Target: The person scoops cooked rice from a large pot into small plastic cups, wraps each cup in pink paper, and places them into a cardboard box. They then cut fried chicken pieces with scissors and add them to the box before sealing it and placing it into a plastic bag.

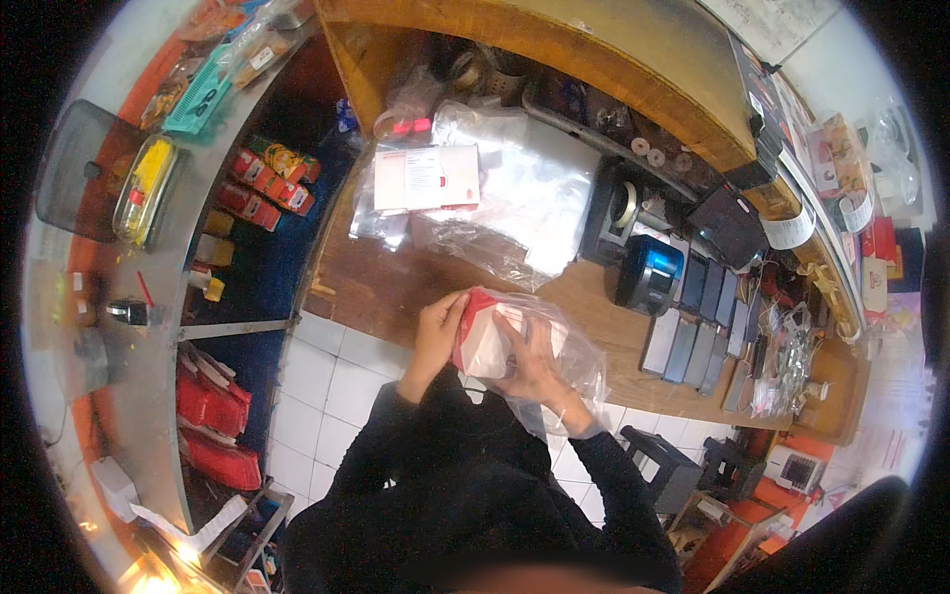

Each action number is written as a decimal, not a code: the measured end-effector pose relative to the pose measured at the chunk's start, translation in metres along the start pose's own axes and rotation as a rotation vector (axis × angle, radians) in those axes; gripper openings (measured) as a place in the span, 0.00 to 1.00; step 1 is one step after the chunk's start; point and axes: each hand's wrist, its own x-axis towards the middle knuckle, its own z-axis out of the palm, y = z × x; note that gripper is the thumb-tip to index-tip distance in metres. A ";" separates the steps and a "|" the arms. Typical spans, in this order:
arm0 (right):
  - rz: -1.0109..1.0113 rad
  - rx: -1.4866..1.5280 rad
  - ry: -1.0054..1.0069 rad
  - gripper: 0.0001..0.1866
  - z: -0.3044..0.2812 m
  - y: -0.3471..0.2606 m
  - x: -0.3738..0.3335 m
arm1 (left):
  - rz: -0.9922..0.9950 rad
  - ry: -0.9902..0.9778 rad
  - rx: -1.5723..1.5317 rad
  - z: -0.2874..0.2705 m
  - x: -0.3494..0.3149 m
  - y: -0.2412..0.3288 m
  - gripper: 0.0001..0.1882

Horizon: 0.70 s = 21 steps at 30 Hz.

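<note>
Just past the near edge of the wooden counter, a red and white box [483, 348] is tilted in front of my body. A clear plastic bag [586, 368] surrounds its right part and hangs down around my right wrist. My left hand [437, 339] pinches the box's red left edge between thumb and fingers. With its fingers bent over the white face, my right hand [532, 364] grips the box and looks to be inside the bag.
On the wooden counter [381, 292] a white box [427, 178] lies over clear plastic sheets [549, 213]. To the right stand a black and blue device [650, 272] and rows of grey boxes [683, 346]. A glass-topped case [198, 297] borders the left, above white floor tiles [327, 391].
</note>
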 end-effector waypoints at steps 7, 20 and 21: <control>-0.045 -0.190 -0.145 0.53 -0.014 -0.020 0.004 | -0.206 -0.110 -0.054 -0.003 0.012 -0.015 0.24; 0.384 -0.337 0.351 0.35 -0.018 -0.025 -0.024 | 0.562 -0.221 0.363 0.003 -0.052 0.132 0.08; 0.523 -0.280 0.454 0.34 -0.024 -0.025 -0.028 | 0.464 -0.562 0.368 0.022 -0.061 0.146 0.05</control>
